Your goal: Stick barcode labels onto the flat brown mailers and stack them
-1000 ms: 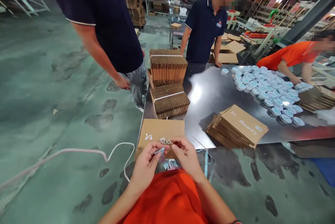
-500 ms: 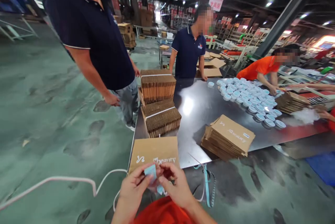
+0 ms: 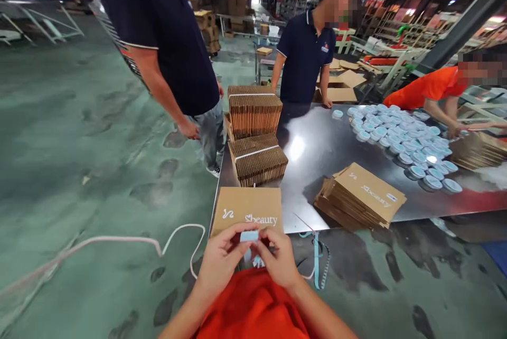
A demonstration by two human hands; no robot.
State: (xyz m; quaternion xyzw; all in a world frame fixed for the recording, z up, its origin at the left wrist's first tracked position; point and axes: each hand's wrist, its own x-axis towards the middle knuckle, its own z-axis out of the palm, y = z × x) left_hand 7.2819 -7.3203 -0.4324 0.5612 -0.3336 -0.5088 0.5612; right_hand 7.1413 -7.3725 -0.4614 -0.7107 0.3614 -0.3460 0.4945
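Observation:
Close to my body, in front of the near table edge, my left hand (image 3: 225,253) is closed in a pinch on a small light-blue folded piece (image 3: 249,236). My right hand (image 3: 280,259) is closed too, its thumb and fingers at the right end of the same piece. Below my fingers some crumpled white and light-blue scraps (image 3: 258,261) show, and what bears them is hidden. Just beyond my hands a flat brown carton (image 3: 249,204) with white "beauty" lettering lies on the table. Behind it stand two strapped bundles of folded cartons (image 3: 259,162).
The metal table (image 3: 301,170) also bears a leaning carton stack (image 3: 358,196) and many round light-blue tins (image 3: 396,133). Blue straps (image 3: 316,260) hang off its near edge. A white hose or cord (image 3: 119,239) crosses the floor. Two people in navy shirts and one in orange stand around the table.
My view has tilted down and turned left, so the table sits further right. The light-blue piece has turned from upright to lying level between my fingers, and my hands are closer together.

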